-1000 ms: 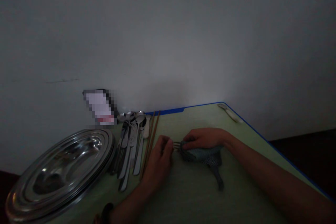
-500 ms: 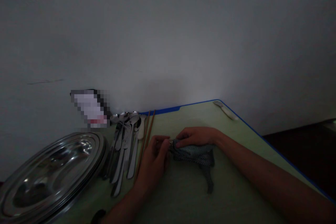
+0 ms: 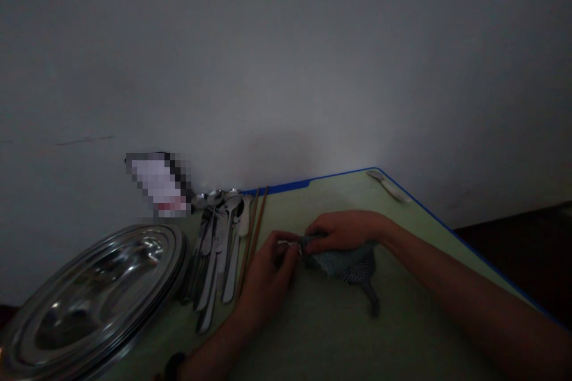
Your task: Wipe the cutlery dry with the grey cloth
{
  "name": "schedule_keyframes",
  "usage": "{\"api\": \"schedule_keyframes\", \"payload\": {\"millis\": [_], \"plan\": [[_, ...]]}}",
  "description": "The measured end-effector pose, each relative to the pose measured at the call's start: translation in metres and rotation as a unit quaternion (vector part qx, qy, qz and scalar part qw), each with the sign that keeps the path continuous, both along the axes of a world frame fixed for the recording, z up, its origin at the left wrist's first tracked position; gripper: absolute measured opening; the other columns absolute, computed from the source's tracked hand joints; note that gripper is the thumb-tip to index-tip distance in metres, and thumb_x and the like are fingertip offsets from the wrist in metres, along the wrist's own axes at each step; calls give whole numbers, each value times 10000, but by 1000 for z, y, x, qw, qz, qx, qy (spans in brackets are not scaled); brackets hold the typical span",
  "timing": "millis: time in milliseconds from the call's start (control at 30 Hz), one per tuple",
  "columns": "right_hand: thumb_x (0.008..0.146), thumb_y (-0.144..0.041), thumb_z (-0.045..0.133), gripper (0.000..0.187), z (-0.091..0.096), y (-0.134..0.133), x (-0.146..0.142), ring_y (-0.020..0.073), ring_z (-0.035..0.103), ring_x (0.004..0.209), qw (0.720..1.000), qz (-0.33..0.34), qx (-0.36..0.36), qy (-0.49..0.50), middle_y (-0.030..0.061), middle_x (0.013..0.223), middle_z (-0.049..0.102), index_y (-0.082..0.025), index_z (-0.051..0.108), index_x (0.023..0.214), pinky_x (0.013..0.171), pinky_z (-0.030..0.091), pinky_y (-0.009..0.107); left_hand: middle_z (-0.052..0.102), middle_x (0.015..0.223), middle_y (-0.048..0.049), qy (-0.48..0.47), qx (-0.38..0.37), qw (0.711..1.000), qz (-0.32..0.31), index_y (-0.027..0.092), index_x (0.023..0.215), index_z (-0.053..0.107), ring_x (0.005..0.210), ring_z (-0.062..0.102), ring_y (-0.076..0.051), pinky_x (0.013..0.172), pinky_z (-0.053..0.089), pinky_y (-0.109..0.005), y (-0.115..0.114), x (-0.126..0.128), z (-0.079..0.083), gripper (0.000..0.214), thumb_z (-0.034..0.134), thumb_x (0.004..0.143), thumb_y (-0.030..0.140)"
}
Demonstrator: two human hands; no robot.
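My right hand (image 3: 348,231) is closed on a grey-green cloth (image 3: 346,263), which is bunched under the fingers with a narrow end trailing toward me on the table. Close beside it, my left hand (image 3: 272,265) pinches with thumb and fingers at the cloth's left end. A small shiny bit shows between the two hands, too dark and small to name. Left of my left hand lie two brown chopsticks (image 3: 256,232) and a row of metal spoons and knives (image 3: 218,250).
A stack of divided metal plates (image 3: 102,303) stands at the left. A phone-like object (image 3: 158,184), blurred out, leans on the wall behind. A fork with a pale handle (image 3: 388,186) lies near the far right corner of the blue-edged green table (image 3: 330,333).
Both hands and the cloth have shifted slightly right in view, and the cloth's trailing end has swung right and up. The view itself has moved a little.
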State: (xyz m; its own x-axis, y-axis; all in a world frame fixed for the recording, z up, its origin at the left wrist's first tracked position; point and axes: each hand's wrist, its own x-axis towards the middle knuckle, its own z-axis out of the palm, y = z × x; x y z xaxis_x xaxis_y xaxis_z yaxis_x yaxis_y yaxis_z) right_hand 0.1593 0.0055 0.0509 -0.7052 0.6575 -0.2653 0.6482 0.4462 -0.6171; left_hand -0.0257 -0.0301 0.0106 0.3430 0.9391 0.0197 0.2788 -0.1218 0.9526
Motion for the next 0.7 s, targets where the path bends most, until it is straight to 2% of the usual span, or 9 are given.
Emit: {"api": "schedule_keyframes", "payload": {"millis": [167,333,400,500,600,700], "plan": [[802,-507,425,439,23,0,20,107,491,625,1000,-7,-25,-2,27,739,596,-120,618,870,543,358,211,426,469,93,-54,15,996,73,176,906,496,402,398,-73,381,305,-158,1,-1,1,159,467,830,313],[781,-537,442,459,41,0,49,117,520,662,995,-45,-83,26,26,787,615,-139,625,914,566,379,211,440,493,84,-150,7,984,96,180,946,500,440,450,-91,407,413,-190,0,2,3,187,490,823,320],[776,-544,445,458,42,0,51,114,511,646,994,-64,-81,35,16,760,605,-146,626,913,558,375,212,455,521,73,-195,2,976,94,176,965,504,465,460,-98,411,438,-205,-1,3,4,211,493,824,333],[791,-559,409,466,38,1,43,106,486,624,994,-92,-30,56,6,732,583,-152,621,875,545,361,213,526,662,28,-251,-14,963,92,189,1021,497,602,522,-129,449,472,-226,-1,6,5,269,510,817,365],[822,-515,392,431,30,4,28,111,494,672,994,-73,9,81,11,775,588,-149,611,886,589,370,215,576,796,-16,-234,-39,967,93,195,1057,507,729,554,-157,517,482,-236,-1,7,4,322,574,780,346],[850,-468,369,401,25,6,16,122,513,711,995,-41,14,95,19,807,607,-150,608,899,628,383,224,600,809,-43,-211,-65,972,84,165,997,569,748,560,-166,565,473,-244,-2,7,1,293,587,770,350]]}}
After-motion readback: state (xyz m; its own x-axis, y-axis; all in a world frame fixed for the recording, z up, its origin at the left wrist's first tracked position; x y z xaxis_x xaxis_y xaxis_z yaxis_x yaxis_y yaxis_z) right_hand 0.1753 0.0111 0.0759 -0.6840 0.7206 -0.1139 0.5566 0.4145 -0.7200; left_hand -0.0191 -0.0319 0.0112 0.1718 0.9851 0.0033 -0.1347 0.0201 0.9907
